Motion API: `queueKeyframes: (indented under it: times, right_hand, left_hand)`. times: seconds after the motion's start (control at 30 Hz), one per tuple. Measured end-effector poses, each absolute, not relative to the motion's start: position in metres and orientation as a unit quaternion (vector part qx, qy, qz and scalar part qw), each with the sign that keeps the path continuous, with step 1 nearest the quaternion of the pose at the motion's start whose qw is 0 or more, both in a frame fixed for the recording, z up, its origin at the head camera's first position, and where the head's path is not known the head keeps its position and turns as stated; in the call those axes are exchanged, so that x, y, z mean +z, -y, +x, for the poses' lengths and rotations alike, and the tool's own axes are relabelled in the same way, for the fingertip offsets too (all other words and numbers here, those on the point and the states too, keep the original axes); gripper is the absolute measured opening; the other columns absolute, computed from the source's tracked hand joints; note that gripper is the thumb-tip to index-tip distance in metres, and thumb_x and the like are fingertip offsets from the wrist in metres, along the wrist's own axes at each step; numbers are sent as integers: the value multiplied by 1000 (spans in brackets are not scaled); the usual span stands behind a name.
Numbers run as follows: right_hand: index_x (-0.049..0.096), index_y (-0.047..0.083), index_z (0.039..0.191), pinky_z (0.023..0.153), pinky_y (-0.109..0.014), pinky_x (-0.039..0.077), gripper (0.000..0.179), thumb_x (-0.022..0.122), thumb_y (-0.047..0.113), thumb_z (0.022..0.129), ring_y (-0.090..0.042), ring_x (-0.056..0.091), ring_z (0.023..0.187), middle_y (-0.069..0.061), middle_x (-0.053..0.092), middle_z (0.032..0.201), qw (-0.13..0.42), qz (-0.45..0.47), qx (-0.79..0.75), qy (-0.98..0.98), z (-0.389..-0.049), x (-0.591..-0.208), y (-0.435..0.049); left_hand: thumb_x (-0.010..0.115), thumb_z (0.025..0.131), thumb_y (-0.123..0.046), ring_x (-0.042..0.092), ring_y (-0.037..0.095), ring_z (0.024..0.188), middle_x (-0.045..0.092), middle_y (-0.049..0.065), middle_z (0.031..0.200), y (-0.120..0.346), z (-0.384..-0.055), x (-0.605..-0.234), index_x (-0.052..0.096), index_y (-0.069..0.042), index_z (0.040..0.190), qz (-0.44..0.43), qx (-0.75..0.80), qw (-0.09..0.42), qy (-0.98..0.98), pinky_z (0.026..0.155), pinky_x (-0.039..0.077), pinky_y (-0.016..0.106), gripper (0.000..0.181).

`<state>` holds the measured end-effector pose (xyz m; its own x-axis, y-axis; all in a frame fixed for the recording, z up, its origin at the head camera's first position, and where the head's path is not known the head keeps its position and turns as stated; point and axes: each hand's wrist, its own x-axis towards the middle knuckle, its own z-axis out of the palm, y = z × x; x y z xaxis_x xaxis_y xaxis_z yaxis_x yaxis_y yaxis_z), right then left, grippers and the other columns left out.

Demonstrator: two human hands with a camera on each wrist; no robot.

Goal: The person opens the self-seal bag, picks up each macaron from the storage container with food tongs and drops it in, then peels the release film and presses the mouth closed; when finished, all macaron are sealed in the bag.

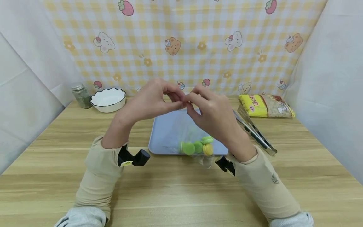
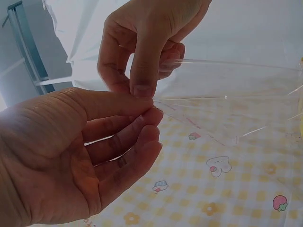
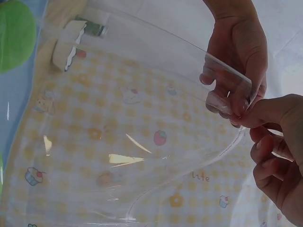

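Observation:
A clear plastic bag (image 1: pixel 187 127) hangs from both hands above the blue tray (image 1: pixel 161 134), overlapping its front edge in the head view. Several green macarons (image 1: pixel 188 148) and a yellow macaron (image 1: pixel 208 149) lie at its bottom. My left hand (image 1: pixel 147 101) pinches the bag's top edge between thumb and fingertips. Right beside it, my right hand (image 1: pixel 214 115) pinches the same edge, the fingertips of both hands meeting. In the left wrist view the bag's film (image 2: pixel 227 85) stretches away from the pinched spot. The right wrist view shows its seam (image 3: pixel 199 165) curving down.
At the back left stand a jar (image 1: pixel 81 95) of green flakes and a white scalloped dish (image 1: pixel 108 100). To the right lie metal tongs (image 1: pixel 256 132) and a yellow food packet (image 1: pixel 266 106). A checked curtain (image 1: pixel 187 37) hangs behind the wooden table (image 1: pixel 170 195).

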<state>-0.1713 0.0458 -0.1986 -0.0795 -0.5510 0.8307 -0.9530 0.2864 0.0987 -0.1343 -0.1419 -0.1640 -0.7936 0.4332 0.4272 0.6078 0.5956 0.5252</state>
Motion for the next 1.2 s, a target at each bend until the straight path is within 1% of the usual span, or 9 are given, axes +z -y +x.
queueKeyframes:
  times: [0.07,0.27,0.47,0.63,0.73,0.93,1.2]
  right_hand:
    - [69,4,85,42,-22,31,8,64,-1,80,-11,41,48,-4,58,79,406,545,247,690,-171,-198,-47]
    - [71,3,85,43,-22,34,8,65,1,82,-12,48,52,-5,61,80,412,547,232,691,-171,-197,-48]
    - [71,3,84,44,-23,35,6,65,4,83,-12,47,52,-6,62,78,417,537,230,697,-169,-196,-48]
    - [71,2,83,44,-22,36,6,65,4,83,-11,46,51,-6,62,78,422,519,234,706,-167,-197,-47]
    - [71,2,82,44,-23,36,6,65,4,83,-11,46,51,-6,61,77,426,511,230,711,-168,-199,-47]
    - [71,1,81,43,-24,38,8,64,3,83,-14,49,52,-7,60,75,433,507,216,714,-171,-203,-45]
    - [70,0,78,39,-24,34,8,62,2,82,-14,46,47,-7,56,73,453,496,208,711,-171,-207,-43]
  left_hand:
    - [69,83,-6,60,8,71,67,-3,75,141,-134,-164,72,-7,89,-300,-337,129,883,66,46,27,7]
    - [70,82,-4,60,9,71,67,0,75,141,-134,-164,72,-6,88,-290,-345,126,884,67,46,28,7]
    - [70,82,-5,60,9,72,67,-1,74,141,-134,-165,72,-6,89,-288,-339,124,887,68,46,29,7]
    - [70,82,-6,59,8,72,67,-1,74,141,-135,-165,71,-6,89,-290,-335,125,888,66,46,28,7]
    - [70,82,-6,60,8,72,67,0,75,141,-135,-166,72,-6,89,-289,-334,123,889,66,46,28,7]
    - [71,82,-7,61,7,71,68,-1,75,140,-137,-167,72,-6,88,-278,-325,125,895,66,46,28,7]
    - [69,82,-5,60,7,69,67,-2,74,138,-139,-168,72,-6,87,-281,-316,137,896,65,45,27,6]
